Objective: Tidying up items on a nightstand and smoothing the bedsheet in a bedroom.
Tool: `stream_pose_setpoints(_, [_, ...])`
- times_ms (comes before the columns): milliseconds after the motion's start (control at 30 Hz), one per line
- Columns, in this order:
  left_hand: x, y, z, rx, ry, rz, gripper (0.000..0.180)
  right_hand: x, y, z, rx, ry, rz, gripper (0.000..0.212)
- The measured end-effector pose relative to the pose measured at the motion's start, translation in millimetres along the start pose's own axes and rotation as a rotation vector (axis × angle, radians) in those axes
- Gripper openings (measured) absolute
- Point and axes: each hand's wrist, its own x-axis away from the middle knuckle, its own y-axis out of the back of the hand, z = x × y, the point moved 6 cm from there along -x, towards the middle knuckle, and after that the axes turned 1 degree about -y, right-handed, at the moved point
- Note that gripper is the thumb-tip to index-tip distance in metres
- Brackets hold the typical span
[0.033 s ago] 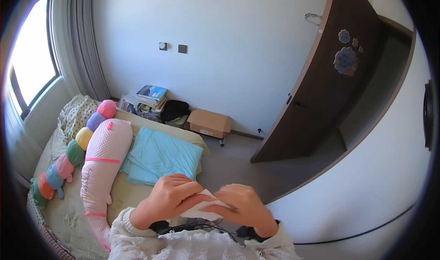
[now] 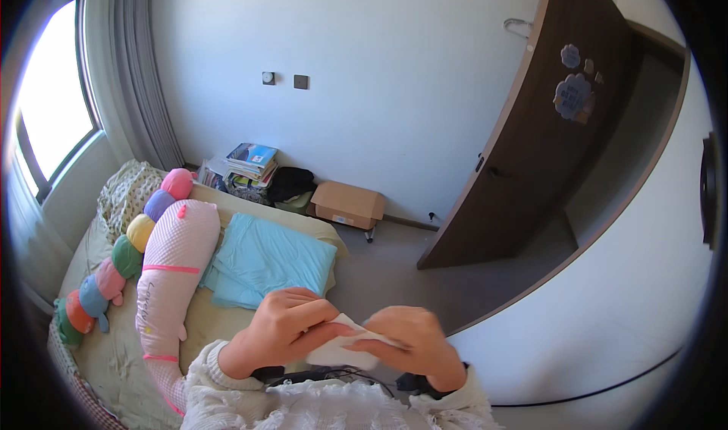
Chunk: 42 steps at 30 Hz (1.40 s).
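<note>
Both hands are raised in front of my chest, pinching one small white sheet (image 2: 343,352) that looks like tissue or thin cloth. My left hand (image 2: 290,327) grips its left part between thumb and curled fingers. On the other side, my right hand (image 2: 406,343) holds the right part the same way; its fingers are slightly blurred. The sheet sags below the thumbs, and part of it is hidden by my fingers. Past my left hand, on the bed, lies a folded light blue cloth (image 2: 269,259).
A long pink plush pillow (image 2: 178,248) and a multicoloured caterpillar plush (image 2: 127,257) lie on the bed (image 2: 216,339). Beyond it are stacked books (image 2: 252,157), a black cloth heap (image 2: 291,181) and a cardboard box (image 2: 347,202). A dark brown door (image 2: 523,149) stands ajar at the right.
My right hand has shifted slightly to the right. The white sheet is still pinched between both hands, and the whole view has moved a little.
</note>
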Motion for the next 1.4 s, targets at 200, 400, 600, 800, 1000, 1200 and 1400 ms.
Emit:
stream_pose_setpoints(200, [-104, -35, -44, 0.812, -0.456, 0.141, 0.021, -9, 99, 5, -1.066, 0.584, 0.006, 0.026])
stream_pose_setpoints(400, [-137, -72, -50, 0.843, -0.706, -0.313, 0.027, -23, 123, -22, -1.605, 0.701, -0.065, 0.017])
stream_pose_setpoints(600, [-168, -82, -17, 0.848, -0.452, -0.027, 0.022, -50, 113, -63, -1.759, 0.638, 0.125, 0.046])
stream_pose_setpoints(800, [-139, -82, 67, 0.542, -0.652, 0.201, 0.025, -56, 140, -100, -1.579, 0.685, 0.245, 0.063])
stream_pose_setpoints(1000, [-101, -98, 198, 0.101, 0.387, -0.833, 0.030, -82, 177, -162, -1.459, 0.565, -0.093, 0.053])
stream_pose_setpoints(1200, [-100, -98, 232, 0.199, 0.505, -1.265, 0.032, -105, 193, -180, -1.516, 0.594, 0.014, 0.050])
stream_pose_setpoints(1400, [-62, -99, 156, -0.065, 0.491, -1.331, 0.031, -102, 190, -163, -1.752, 0.706, 0.221, 0.048])
